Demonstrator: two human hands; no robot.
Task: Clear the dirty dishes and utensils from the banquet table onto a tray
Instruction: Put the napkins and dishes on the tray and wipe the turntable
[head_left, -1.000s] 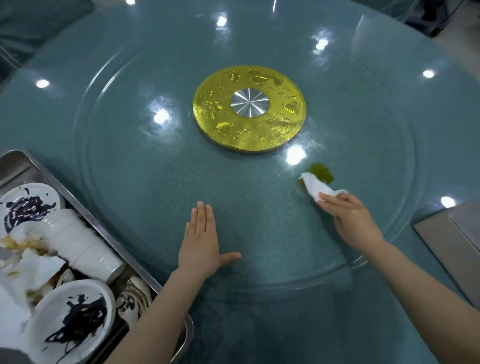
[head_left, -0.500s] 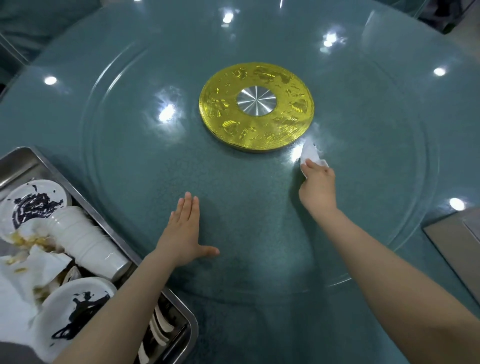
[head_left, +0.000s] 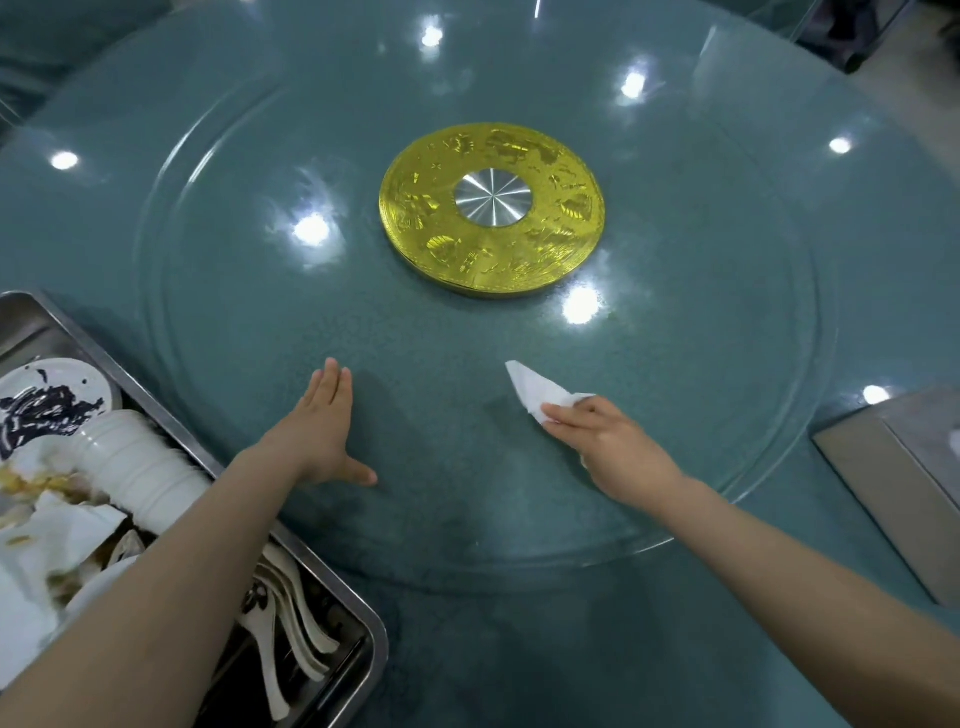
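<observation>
A steel tray (head_left: 332, 582) sits at the lower left edge of the table. It holds a stack of white cups (head_left: 140, 467) lying on its side, a sauce-stained plate (head_left: 47, 400), white spoons (head_left: 291, 623) and crumpled napkins (head_left: 57, 540). My left hand (head_left: 322, 431) lies flat, fingers straight, on the glass turntable (head_left: 675, 312). My right hand (head_left: 608, 441) pinches a white tissue (head_left: 540, 389) and presses it on the glass near the front of the turntable.
A gold disc with a silver hub (head_left: 493, 208) marks the centre of the turntable. A grey metal box (head_left: 898, 483) stands at the right edge of the teal table (head_left: 519, 665).
My right hand has pulled the tissue back from beside the gold disc toward me. The green spot seen a second ago is gone. My left hand stays flat on the glass.
</observation>
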